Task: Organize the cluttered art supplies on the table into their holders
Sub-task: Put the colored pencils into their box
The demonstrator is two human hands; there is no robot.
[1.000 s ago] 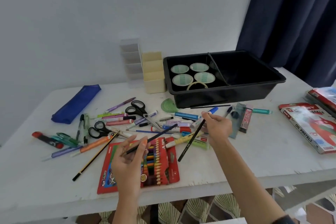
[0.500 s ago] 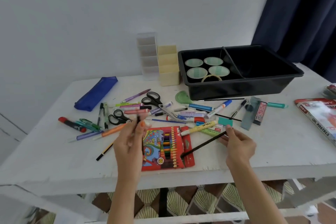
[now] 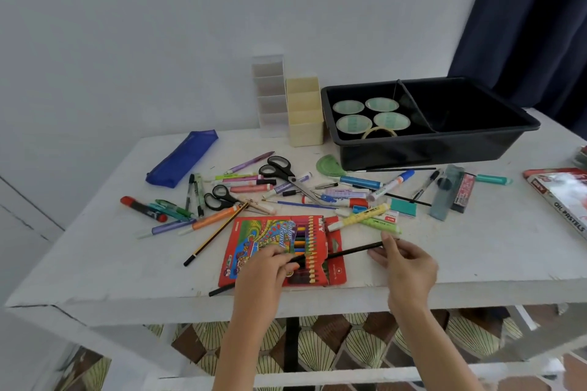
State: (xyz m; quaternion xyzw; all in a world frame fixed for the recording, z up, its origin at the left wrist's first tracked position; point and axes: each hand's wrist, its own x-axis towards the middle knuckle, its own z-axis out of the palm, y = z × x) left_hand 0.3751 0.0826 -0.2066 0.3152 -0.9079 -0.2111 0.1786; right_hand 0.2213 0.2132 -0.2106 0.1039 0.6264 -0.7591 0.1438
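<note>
Head camera showed us the fingers (image 3: 387, 238) of the right hand (image 3: 411, 267) pinched together on the upper end of a slim black pencil (image 3: 352, 251), which sloped down and leftward. The left hand (image 3: 263, 273) had its fingers curled round a second black pencil (image 3: 220, 290), whose far end poked out past the wrist near the front edge of the white tabletop (image 3: 127, 263). Both pencils hung just above a red cardboard pack of colour pencils (image 3: 254, 232). Their inner ends met somewhere at the left fingertips; we could not tell whether they touched or overlapped.

A second earlier we had seen the two hands raised over the middle of the clutter, well apart, each pencil pointing its own way. By this moment both hands had dropped toward the near edge and drawn close, with the pencils swung almost into one line. We judged that the person was gathering the pair into one hand, so that both could go to a holder in one trip.

Neither pencil had reached a holder yet. A cream plastic holder (image 3: 305, 124) and a clear plastic holder (image 3: 270, 98) stood at the back beside a black divided tray (image 3: 428, 149) with tape rolls (image 3: 352, 122) in its left compartment. Between them and the hands lay black-handled scissors (image 3: 279, 168) and a heap of markers and pens (image 3: 349, 194), so most of the sorting remained.
</note>
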